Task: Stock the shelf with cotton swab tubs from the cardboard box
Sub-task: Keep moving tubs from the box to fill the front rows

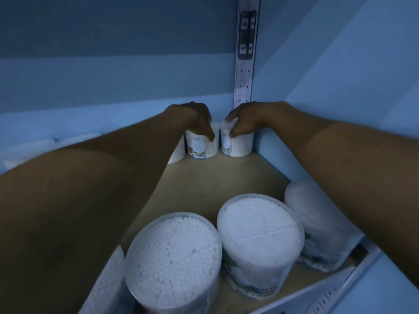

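Observation:
Both arms reach deep into a dim shelf (pixel 204 177). My left hand (pixel 195 118) grips the top of a clear cotton swab tub (pixel 201 146) standing upright at the back. My right hand (pixel 247 118) grips the top of a second tub (pixel 238 143) in the back right corner, close beside the first. A third tub (pixel 178 155) stands partly hidden behind my left forearm. Near the front edge stand three more tubs: one at the left (pixel 174 259), one in the middle (pixel 258 241), one at the right (pixel 322 225). The cardboard box is out of view.
A perforated metal upright (pixel 246 64) runs up the back right corner. The blue side wall (pixel 340 98) closes the shelf on the right. More white tubs (pixel 29 148) show dimly at the far left. Bare shelf board lies between the back and front rows.

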A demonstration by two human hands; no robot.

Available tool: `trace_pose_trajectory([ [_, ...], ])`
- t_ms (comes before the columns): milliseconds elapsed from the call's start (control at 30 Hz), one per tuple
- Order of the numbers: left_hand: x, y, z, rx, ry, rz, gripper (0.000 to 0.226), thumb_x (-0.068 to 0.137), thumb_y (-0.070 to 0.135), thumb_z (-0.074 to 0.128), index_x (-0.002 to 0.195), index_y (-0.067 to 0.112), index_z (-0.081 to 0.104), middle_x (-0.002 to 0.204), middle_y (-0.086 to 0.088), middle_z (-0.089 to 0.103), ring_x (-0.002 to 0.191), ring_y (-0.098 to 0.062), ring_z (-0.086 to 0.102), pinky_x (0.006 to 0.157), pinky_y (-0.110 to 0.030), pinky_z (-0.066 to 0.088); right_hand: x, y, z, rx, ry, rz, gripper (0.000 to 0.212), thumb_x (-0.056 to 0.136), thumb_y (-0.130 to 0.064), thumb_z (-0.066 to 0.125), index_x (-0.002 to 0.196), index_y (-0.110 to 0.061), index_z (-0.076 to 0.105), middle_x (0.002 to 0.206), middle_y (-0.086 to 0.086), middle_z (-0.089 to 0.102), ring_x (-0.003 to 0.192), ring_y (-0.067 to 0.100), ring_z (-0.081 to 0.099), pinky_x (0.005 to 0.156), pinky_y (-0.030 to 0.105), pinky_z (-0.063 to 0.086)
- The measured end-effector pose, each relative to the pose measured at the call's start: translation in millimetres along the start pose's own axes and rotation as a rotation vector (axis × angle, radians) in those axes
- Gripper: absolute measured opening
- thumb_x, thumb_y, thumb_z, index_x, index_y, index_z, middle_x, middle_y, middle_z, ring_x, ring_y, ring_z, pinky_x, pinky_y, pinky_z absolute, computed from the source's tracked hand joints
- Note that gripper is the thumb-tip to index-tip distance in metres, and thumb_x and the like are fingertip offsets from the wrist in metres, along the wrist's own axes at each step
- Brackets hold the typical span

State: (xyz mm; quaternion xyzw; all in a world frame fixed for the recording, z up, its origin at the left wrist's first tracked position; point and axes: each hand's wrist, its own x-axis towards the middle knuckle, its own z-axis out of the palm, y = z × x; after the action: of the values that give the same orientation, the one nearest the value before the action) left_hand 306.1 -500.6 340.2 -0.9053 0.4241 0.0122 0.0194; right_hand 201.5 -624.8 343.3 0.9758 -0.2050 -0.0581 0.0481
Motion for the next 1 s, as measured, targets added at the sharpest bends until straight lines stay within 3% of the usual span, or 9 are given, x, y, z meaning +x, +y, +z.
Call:
trace_pose_trajectory([
  [233, -4.4, 7.3, 0.7, 0.115, -0.004, -0.009, 0.074, 0.080, 0.063, 0.066, 0.142, 0.027, 0.050, 0.147, 0.001, 0.049, 0.139, -0.025, 0.039, 0.120, -0.049, 0.013, -19.3, -0.6, 1.0, 0.023, -0.008, -0.016, 0.067, 0.097, -0.043, 0.057, 0.156, -0.027, 0.031, 0.164, 0.000, 0.024, 0.149, 0.024, 0.024, 0.120, 0.037, 0.024],
  [467, -21.3, 12.8, 2.8, 0.128, -0.003, 0.019, 0.071, 0.083, 0.061, 0.063, 0.143, 0.025, 0.048, 0.146, -0.001, 0.049, 0.139, -0.025, 0.038, 0.121, -0.047, 0.008, -31.9, -0.2, 3.9, 0.065, -0.013, -0.014, 0.068, 0.094, -0.043, 0.062, 0.155, -0.028, 0.036, 0.162, -0.001, 0.029, 0.147, 0.024, 0.029, 0.119, 0.037, 0.027],
  [600, -33.8, 15.9, 3.7, 0.107, -0.007, 0.020, 0.072, 0.084, 0.058, 0.065, 0.144, 0.022, 0.048, 0.144, -0.002, 0.051, 0.137, -0.026, 0.041, 0.120, -0.048, 0.014, -43.4, 0.1, 5.5, 0.082, -0.016, -0.013, 0.068, 0.092, -0.044, 0.064, 0.153, -0.029, 0.039, 0.160, -0.001, 0.033, 0.145, 0.024, 0.034, 0.117, 0.038, 0.030],
  [800, -62.6, 22.4, 2.4, 0.032, -0.013, 0.018, 0.070, 0.082, 0.054, 0.069, 0.141, 0.020, 0.051, 0.141, -0.003, 0.055, 0.126, -0.026, 0.053, 0.104, -0.039, 0.043, -67.8, -2.2, 5.1, 0.088, -0.017, -0.012, 0.066, 0.089, -0.047, 0.065, 0.150, -0.032, 0.043, 0.157, 0.000, 0.038, 0.141, 0.026, 0.039, 0.114, 0.040, 0.036],
  [1000, -87.7, 28.5, 1.9, 0.002, -0.025, 0.013, 0.069, 0.081, 0.054, 0.070, 0.137, 0.018, 0.055, 0.136, -0.004, 0.058, 0.119, -0.026, 0.058, 0.100, -0.037, 0.048, -90.0, -6.8, 3.8, 0.099, -0.032, -0.003, 0.066, 0.088, -0.046, 0.067, 0.149, -0.033, 0.045, 0.155, -0.001, 0.041, 0.138, 0.024, 0.042, 0.111, 0.038, 0.039],
])
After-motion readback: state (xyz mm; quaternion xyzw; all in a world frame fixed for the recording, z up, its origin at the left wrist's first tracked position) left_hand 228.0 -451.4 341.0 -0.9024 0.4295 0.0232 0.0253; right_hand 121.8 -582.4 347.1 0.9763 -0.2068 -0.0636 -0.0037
